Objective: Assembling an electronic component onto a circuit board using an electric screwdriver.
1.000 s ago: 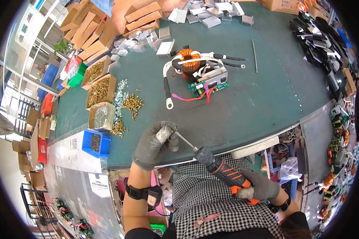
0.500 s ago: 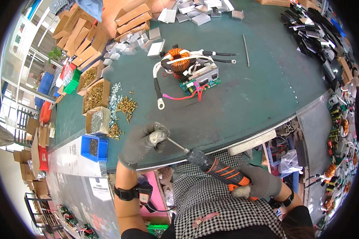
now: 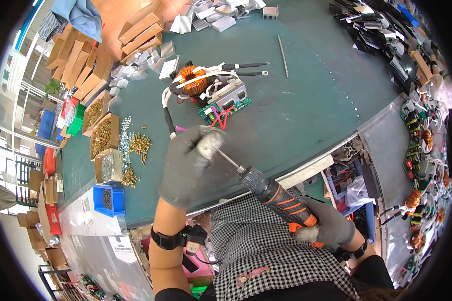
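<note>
My right hand (image 3: 331,223), in a grey glove, grips a black and orange electric screwdriver (image 3: 281,199) whose long bit points up and left. At the tip of that bit, my gloved left hand (image 3: 186,163) has its fingers closed; whatever they may pinch is hidden and blurred. Just beyond the left hand lies a circuit assembly: a copper-wound coil (image 3: 192,81), a silver heat sink (image 3: 228,94) and a green circuit board (image 3: 242,104). Thick black and white cables run out of it. The left hand overlaps the end of one cable.
Boxes of brass screws (image 3: 103,135) and a blue bin (image 3: 109,199) stand on the left, beside loose brass fasteners (image 3: 139,144). Silver heat sinks (image 3: 223,23) lie at the back, dark parts (image 3: 376,35) at the far right. A thin metal rod (image 3: 283,56) rests on the green table.
My left hand has moved up and away from me, closer to the circuit assembly. The screwdriver's bit has followed, tilting more steeply. The whole view has shifted slightly.
</note>
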`<state>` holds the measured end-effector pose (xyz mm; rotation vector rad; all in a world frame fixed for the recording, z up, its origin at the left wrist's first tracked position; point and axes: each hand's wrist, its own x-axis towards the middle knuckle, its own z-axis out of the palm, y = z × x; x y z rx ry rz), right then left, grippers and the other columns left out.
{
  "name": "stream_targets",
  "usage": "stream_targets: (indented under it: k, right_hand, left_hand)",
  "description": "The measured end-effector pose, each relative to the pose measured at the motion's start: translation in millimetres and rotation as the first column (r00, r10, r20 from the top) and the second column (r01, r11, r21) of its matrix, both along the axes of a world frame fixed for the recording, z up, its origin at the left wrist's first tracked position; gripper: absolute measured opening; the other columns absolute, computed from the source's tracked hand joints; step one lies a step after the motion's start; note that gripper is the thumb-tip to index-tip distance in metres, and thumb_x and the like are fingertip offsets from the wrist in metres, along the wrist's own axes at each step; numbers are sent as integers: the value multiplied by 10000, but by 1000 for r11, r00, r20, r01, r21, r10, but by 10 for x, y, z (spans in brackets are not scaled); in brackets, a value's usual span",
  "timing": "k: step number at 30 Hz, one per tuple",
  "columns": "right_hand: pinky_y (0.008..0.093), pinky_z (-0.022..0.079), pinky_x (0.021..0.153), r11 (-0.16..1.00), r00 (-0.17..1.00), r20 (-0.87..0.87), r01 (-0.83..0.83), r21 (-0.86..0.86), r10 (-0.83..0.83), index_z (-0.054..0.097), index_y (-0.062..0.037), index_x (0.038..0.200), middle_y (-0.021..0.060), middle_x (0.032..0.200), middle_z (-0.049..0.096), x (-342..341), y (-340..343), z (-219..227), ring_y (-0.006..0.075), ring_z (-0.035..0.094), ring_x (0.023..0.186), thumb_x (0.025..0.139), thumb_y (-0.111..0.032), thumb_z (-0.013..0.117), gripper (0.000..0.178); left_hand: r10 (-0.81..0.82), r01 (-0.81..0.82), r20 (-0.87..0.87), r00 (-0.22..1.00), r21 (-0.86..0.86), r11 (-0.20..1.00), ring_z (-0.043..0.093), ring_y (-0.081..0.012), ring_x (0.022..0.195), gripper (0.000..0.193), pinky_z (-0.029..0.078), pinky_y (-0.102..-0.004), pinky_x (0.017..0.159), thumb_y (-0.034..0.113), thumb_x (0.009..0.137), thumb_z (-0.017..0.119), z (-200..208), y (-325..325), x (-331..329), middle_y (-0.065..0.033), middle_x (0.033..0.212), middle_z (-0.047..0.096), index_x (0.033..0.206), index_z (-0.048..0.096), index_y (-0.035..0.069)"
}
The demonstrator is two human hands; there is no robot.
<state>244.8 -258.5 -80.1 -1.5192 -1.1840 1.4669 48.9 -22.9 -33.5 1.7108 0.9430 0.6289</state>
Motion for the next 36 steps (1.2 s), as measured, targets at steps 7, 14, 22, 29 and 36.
stream_targets:
  k: [7, 14, 22, 29, 36]
  right_hand:
    - [374, 493, 760, 997, 996, 54, -70, 20, 69, 549, 8, 1147, 166, 918, 637, 32, -12, -38, 278, 639, 850, 711, -436, 796, 670]
    - [365, 498, 722, 996, 996, 48, -82, 32, 80, 558, 2, 1106, 154, 863, 643, 46, -3, -28, 267, 643, 791, 715, -440, 793, 636]
    - [346, 495, 731, 996, 929, -370, -54, -75, 22, 552, 3, 1154, 135, 885, 652, 111, -48, -128, 215, 628, 781, 737, -430, 782, 644]
    - [312, 490, 705, 999, 999, 50, -12, 31, 11, 545, 19, 1156, 101, 912, 646, 51, 32, 25, 156, 605, 771, 761, -390, 775, 613]
    - [283, 481, 702, 984, 932, -317, 157, -79, -174, 519, 28, 1199, 64, 902, 614, 115, -29, -233, 115, 571, 778, 794, -386, 751, 624]
  left_hand:
    - [109, 16, 268, 957, -423, 906, 412, -85, 511, 408, 366, -250, 476, 396, 924, 592, -71, -34, -89, 14, 630, 432, 965, 592, -10]
    - [114, 22, 291, 950, -425, 905, 345, -82, 485, 434, 308, -250, 445, 441, 887, 625, -108, -44, -76, 16, 630, 383, 936, 524, 21]
    - [19, 72, 259, 966, -335, 939, 369, -72, 498, 399, 327, -239, 450, 422, 902, 616, -84, -3, -97, 28, 638, 393, 918, 539, 31]
    - [74, -53, 75, 994, -253, 966, 401, -60, 533, 378, 361, -232, 470, 403, 923, 590, -50, -43, 50, 10, 683, 440, 954, 555, 28]
    - [215, -92, -53, 975, 786, 611, 582, -198, 844, 304, 468, -323, 745, 194, 840, 668, -85, 272, 424, -52, 935, 608, 1098, 596, 49]
